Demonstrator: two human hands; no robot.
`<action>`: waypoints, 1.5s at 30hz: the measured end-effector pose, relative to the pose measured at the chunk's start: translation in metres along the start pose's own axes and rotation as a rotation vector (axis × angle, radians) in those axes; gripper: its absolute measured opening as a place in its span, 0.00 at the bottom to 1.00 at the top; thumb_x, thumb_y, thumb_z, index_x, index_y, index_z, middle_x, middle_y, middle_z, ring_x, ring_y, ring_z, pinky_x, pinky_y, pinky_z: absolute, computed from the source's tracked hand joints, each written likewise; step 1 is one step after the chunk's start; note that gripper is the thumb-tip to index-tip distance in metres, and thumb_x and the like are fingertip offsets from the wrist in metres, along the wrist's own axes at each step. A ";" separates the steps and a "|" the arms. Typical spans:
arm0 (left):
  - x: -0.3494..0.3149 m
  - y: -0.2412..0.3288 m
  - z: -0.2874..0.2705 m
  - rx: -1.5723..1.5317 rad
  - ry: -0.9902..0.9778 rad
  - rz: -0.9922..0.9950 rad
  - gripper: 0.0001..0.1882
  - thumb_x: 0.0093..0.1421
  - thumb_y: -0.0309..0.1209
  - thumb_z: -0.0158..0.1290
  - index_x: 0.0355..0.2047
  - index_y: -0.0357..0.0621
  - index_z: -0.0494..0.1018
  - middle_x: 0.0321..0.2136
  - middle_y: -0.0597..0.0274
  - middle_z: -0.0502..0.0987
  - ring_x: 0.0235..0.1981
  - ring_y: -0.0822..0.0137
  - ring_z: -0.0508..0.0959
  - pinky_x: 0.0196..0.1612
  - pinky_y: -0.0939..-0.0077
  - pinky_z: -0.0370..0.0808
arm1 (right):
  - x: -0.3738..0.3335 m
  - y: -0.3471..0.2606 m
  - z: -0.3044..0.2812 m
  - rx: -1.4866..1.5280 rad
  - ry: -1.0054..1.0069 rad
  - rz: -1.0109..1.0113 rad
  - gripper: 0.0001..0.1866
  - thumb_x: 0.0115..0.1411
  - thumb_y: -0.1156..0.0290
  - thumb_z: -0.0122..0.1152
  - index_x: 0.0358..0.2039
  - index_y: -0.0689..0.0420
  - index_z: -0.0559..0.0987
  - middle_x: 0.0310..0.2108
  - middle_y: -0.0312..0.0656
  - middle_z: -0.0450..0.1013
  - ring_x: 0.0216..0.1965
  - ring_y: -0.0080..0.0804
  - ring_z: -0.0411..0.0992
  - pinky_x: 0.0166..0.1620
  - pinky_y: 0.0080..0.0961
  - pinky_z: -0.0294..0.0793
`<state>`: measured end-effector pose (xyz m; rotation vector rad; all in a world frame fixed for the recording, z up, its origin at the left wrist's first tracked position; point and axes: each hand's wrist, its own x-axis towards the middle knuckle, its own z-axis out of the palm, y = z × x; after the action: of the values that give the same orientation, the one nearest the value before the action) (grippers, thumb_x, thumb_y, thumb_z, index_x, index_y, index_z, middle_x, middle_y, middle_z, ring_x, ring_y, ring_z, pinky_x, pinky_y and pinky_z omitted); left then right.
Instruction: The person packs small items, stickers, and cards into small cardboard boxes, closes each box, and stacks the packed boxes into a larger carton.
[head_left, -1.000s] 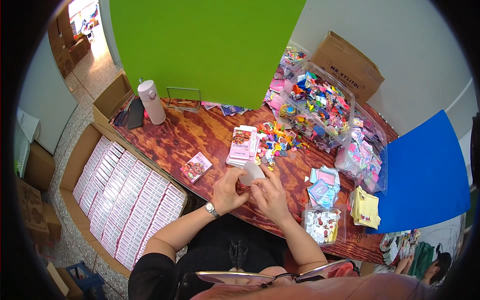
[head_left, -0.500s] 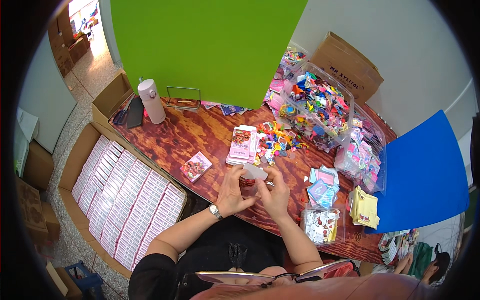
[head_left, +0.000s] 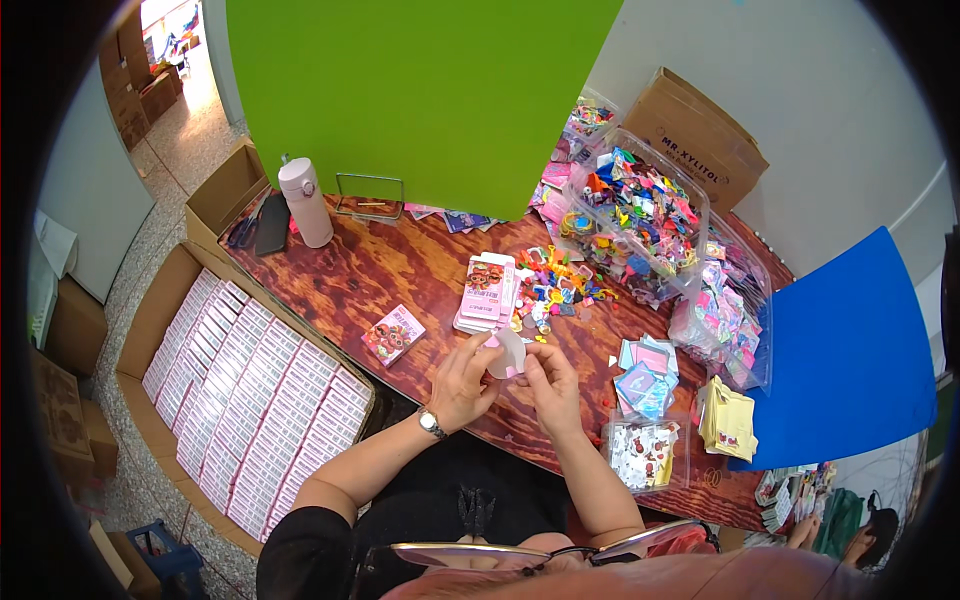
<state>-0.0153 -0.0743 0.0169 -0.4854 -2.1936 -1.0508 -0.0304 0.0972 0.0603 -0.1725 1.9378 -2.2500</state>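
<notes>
Above the table's near edge, my left hand (head_left: 460, 383) and my right hand (head_left: 552, 388) pinch a small white piece of card (head_left: 509, 354) with pink parts between them. It looks bent or curved; its exact shape is hard to make out. Just beyond my fingers lies a stack of flat pink cartons (head_left: 487, 290), with a heap of small colourful plastic trinkets (head_left: 560, 285) beside it on the right. A closed pink box (head_left: 394, 335) with printed cartoon figures rests left of my left hand.
A large carton (head_left: 255, 405) full of pink boxes stands at the left. Right of my hands are shiny square packets (head_left: 647, 375), a clear tray of printed packets (head_left: 643, 455) and yellow packets (head_left: 728, 418). Behind them sits a clear trinket bin (head_left: 640, 215). A pink bottle (head_left: 306, 203) stands far left.
The white card has turned more upright between my fingers, now showing pink parts. My right hand has shifted slightly, its fingers drawn closer around the card's right side.
</notes>
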 end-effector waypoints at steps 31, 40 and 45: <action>-0.005 0.010 -0.007 0.202 0.007 0.035 0.44 0.49 0.31 0.66 0.64 0.28 0.59 0.50 0.40 0.72 0.46 0.45 0.76 0.48 0.57 0.74 | -0.002 -0.030 0.017 -0.855 -0.016 -0.613 0.10 0.56 0.82 0.65 0.40 0.61 0.83 0.31 0.45 0.76 0.30 0.39 0.76 0.35 0.30 0.76; -0.004 0.007 -0.004 0.413 -0.017 0.109 0.44 0.44 0.29 0.63 0.61 0.24 0.60 0.53 0.38 0.67 0.47 0.42 0.71 0.50 0.51 0.68 | -0.009 -0.024 0.013 -0.698 -0.051 -0.478 0.14 0.60 0.80 0.64 0.47 0.64 0.81 0.40 0.48 0.81 0.37 0.33 0.81 0.38 0.26 0.80; -0.006 0.011 -0.001 0.449 -0.039 0.094 0.44 0.45 0.29 0.62 0.62 0.24 0.59 0.54 0.38 0.66 0.48 0.43 0.70 0.50 0.51 0.67 | -0.016 -0.011 0.013 -0.784 0.030 -0.531 0.16 0.61 0.80 0.62 0.51 0.64 0.79 0.43 0.52 0.80 0.42 0.36 0.81 0.41 0.27 0.81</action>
<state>-0.0043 -0.0688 0.0189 -0.3986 -2.3235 -0.4784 -0.0129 0.0892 0.0736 -0.8291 2.9547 -1.5590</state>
